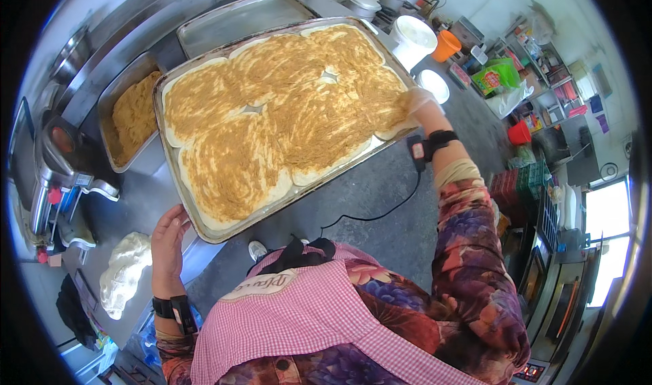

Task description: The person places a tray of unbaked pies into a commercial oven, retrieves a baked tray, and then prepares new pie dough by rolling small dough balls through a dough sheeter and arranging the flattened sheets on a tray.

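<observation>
A large metal baking tray [216, 235] lies tilted across the view, its near edge jutting past the worktop. Flat pale dough [204, 212] fills it in joined rounded pieces. Brown paste [292, 120] is smeared over most of the dough in swirls, with a few light gaps. At the tray's near left corner, my left hand [170, 232] has its fingers bent against the rim. My right hand [420, 108], seemingly in a clear glove, reaches the right end of the dough. Its fingers are blurred and partly hidden, so their pose is unclear.
A deep metal pan of brown paste [136, 117] stands left of the tray, near a scale-like machine [64, 147]. Behind lies another metal tray [244, 22]. White buckets [414, 35] and an orange bucket [446, 46] stand right. A cable hangs from my right wrist.
</observation>
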Demonstrator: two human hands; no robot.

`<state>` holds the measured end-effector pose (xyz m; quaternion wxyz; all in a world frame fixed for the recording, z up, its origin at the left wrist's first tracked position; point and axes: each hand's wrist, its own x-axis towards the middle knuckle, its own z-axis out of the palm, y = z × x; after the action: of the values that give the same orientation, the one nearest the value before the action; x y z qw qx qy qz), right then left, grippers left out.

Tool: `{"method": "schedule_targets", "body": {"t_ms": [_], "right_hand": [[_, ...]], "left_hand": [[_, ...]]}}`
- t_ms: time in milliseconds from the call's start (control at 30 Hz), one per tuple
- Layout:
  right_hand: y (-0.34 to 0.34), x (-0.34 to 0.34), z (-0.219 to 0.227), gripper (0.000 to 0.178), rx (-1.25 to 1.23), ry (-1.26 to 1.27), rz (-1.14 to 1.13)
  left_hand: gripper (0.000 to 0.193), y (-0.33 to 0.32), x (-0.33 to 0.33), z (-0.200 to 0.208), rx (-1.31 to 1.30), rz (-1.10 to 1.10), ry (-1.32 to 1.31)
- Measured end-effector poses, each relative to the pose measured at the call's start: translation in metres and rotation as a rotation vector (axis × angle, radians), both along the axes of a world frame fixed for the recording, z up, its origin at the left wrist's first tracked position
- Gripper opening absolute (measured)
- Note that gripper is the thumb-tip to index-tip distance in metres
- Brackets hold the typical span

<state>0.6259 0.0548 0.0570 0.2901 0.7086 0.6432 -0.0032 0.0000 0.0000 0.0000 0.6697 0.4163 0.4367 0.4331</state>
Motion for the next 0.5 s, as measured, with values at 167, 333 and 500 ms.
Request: {"method": "schedule_targets", "body": {"t_ms": [167, 333, 500], "right_hand": [[0.004, -0.027, -0.016, 0.028, 0.202, 0.234, -0.004], [0.021, -0.008, 0.022, 0.025, 0.053, 0.159, -0.317], [0.031, -0.104, 0.004, 0.024, 0.172, 0.269, 0.214]], "left_hand": [[0.035, -0.011, -0.003, 0.003, -0.043, 0.056, 0.030], [0.034, -0.017, 0.003, 0.007, -0.039, 0.106, 0.053], [0.032, -0.026, 0.009, 0.007, -0.041, 0.123, 0.043]]}}
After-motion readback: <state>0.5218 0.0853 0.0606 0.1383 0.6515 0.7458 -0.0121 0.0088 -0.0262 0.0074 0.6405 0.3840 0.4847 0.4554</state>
